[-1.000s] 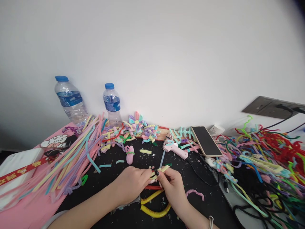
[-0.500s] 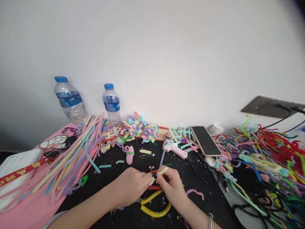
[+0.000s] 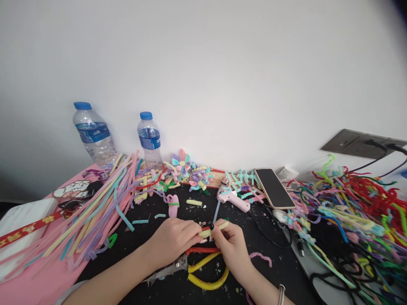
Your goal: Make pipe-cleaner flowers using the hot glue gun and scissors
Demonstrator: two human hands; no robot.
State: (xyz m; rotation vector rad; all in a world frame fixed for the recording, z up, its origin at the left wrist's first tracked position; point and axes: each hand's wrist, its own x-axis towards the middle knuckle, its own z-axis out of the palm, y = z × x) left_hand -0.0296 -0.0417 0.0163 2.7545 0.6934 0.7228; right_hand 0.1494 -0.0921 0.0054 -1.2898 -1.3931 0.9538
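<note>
My left hand [image 3: 173, 239] and my right hand [image 3: 230, 243] meet over the black work surface. Both are closed in a pinch on a short pale yellow fuzzy stem [image 3: 220, 229], which lies across between their fingertips. Pale pink bits show beneath the stem. Just below the hands rests a tool with red and yellow handles [image 3: 208, 284], its metal end [image 3: 182, 262] partly under my left wrist. A pink glue gun [image 3: 233, 200] lies beyond my right hand, with a bluish stick by it. Beyond my left hand is a pink bundle [image 3: 173, 206] tied with green.
Long pastel stems [image 3: 104, 203] spread at the left, near two water bottles [image 3: 150, 140]. Fuzzy flowers [image 3: 181, 165] lie at the back. A phone [image 3: 275, 188] rests right of the glue gun, and a tangle of coloured stems [image 3: 359, 212] fills the right, with black cables.
My left hand has shifted slightly right and up, and more of the yellow stem shows between the fingers. The tool's metal end and a red handle are now more exposed.
</note>
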